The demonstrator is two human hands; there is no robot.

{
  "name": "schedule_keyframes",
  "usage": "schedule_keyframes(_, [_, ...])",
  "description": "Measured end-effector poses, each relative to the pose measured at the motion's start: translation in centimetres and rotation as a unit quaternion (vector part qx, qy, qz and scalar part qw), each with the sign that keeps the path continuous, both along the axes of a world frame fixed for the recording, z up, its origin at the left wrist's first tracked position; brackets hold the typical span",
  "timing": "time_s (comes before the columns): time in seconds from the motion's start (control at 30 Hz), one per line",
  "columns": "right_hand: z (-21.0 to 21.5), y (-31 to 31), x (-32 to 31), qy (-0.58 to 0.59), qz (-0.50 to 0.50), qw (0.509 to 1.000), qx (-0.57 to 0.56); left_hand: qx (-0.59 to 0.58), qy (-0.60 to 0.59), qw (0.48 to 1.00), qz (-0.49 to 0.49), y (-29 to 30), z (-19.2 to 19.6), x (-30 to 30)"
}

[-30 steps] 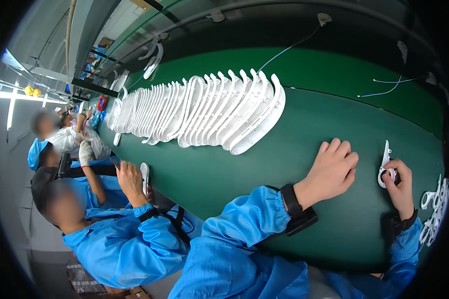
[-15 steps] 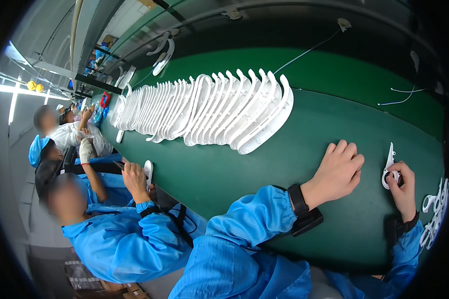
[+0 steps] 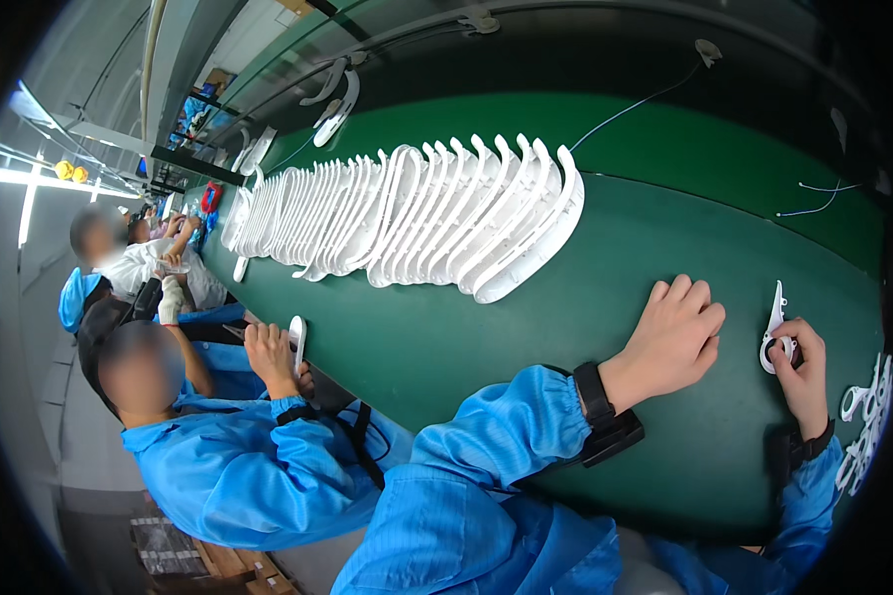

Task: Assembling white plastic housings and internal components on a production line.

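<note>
My left hand rests palm down on the green tabletop, its fingers loosely bent and a little apart, with nothing visible in it. On the right, my right hand grips a white plastic part between thumb and fingers. This part has a ring-shaped lower end with a dark middle and a narrow pointed arm rising from it. My fingers cover some of the ring. Left of my hands stands a long row of curved white plastic shells, packed closely side by side.
Several similar white ringed parts lie at the far right edge of the green table. Thin cables hang at the back. At the left, a co-worker in a blue smock holds a white piece; other people sit beyond.
Both my hands stay nearly where they were, the right still gripping the white part. The co-worker's head and arms have shifted slightly, and the back cables appear farther right.
</note>
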State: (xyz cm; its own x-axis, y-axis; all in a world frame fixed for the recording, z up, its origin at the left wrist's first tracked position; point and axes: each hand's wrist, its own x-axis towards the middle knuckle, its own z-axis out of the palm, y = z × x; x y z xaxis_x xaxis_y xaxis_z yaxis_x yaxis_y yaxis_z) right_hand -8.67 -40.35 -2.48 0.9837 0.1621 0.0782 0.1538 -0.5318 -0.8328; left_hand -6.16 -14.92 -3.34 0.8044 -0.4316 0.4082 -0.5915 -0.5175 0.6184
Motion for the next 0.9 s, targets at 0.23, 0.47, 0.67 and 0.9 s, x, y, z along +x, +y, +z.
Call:
schedule_keyframes(0.23, [-0.01, -0.06, -0.09, 0.005, 0.001, 1.0, 0.009, 0.005, 0.006, 1.0, 0.0, 0.09, 0.2, -0.2])
schedule_keyframes(0.47, [0.05, 0.14, -0.11, -0.001, 0.011, 1.0, 0.007, 0.01, 0.014, 1.0, -0.006, 0.11, 0.12, 0.12])
schedule_keyframes(0.67, [0.37, 0.47, 0.1, 0.0, 0.01, 1.0, 0.023, 0.024, 0.015, 1.0, -0.006, 0.09, 0.27, 0.16])
schedule_keyframes(0.9, [0.18, 0.26, -0.08, 0.027, -0.017, 0.998, 0.045, 0.042, 0.017, 0.999, -0.003, 0.05, 0.24, 0.11])
